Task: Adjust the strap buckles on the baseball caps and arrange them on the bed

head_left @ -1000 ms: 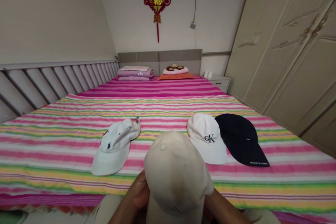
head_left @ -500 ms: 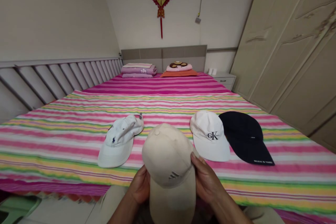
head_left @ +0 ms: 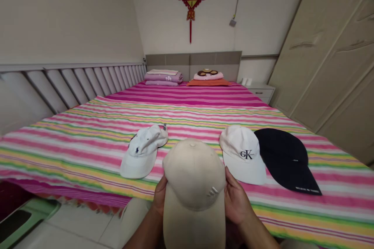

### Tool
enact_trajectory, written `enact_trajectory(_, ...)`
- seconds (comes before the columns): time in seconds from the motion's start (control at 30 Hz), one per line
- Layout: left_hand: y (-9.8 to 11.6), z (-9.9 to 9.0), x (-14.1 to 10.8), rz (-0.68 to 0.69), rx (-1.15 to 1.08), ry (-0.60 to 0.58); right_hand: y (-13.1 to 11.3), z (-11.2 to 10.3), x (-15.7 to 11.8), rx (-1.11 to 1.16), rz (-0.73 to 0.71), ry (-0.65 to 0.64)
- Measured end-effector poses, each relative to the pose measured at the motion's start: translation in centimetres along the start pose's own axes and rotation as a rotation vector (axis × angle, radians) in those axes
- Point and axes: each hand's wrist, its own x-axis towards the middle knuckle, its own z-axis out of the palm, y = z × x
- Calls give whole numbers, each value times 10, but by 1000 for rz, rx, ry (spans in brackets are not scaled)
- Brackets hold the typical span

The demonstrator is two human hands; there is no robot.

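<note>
A beige baseball cap (head_left: 194,179) with a small striped logo is held up between both hands, its brim toward me. My left hand (head_left: 160,198) grips its left side, with the fingers partly hidden behind the cap. On the opposite side my right hand (head_left: 236,198) is closed on the edge, thumb up. Left of it a white cap (head_left: 143,151) with a dark blue emblem lies on the bed. To the right lies a white cap (head_left: 244,153) lettered CK, its right side against a black cap (head_left: 288,159) with writing along its brim.
The bed's striped sheet (head_left: 117,124) spreads under the caps. Folded purple bedding (head_left: 163,78) and an orange and pink pile (head_left: 208,79) sit at the headboard (head_left: 213,61). A railing (head_left: 87,81) borders the left; a wardrobe (head_left: 327,54) stands right. A green stool (head_left: 29,218) is at lower left.
The beige cap has turned, so its logo now sits farther right and the brim faces me more squarely. My view has shifted a little left. Both hands keep their hold.
</note>
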Motion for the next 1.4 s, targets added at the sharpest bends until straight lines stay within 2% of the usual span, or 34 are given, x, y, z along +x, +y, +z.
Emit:
enact_trajectory(0.17, -1, -5, -3, 22, -7, 21, 1, -8, 5, -2, -33, 44)
enact_trajectory(0.27, 0, -9, -4, -14, -38, 90, 3, -11, 6, -42, -32, 51)
enact_trajectory(0.4, 2, -4, -2, -21, -127, 322, 5, -13, 7, -87, -23, 86)
enact_trajectory(0.53, 6, 4, -2, -91, -128, 533, 4, -17, 5, -104, 12, 112)
enact_trajectory(0.67, 9, 5, -4, -15, 4, 726, 1, -23, 4, -127, 25, 131)
enact_trajectory(0.77, 12, 5, 1, 25, 77, 818, -5, -24, 8, -161, -21, 117)
enact_trajectory(0.87, 17, 3, 13, 153, 139, 826, -12, -23, 16, -200, -156, 122)
enact_trajectory(0.97, 18, -3, 24, 271, 200, 766, -16, -26, 23, -238, -276, 153)
enact_trajectory(1.13, 12, -18, 33, 295, 255, 767, -16, -41, 32, -276, -371, 224)
enact_trajectory(1.2, 16, -19, 41, 288, 279, 739, -23, -41, 41, -289, -401, 251)
enact_trajectory(1.27, 26, -16, 58, 300, 307, 678, -37, -33, 55, -310, -430, 270)
enact_trajectory(1.4, 56, -11, 108, 331, 335, 596, -74, -12, 90, -379, -491, 330)
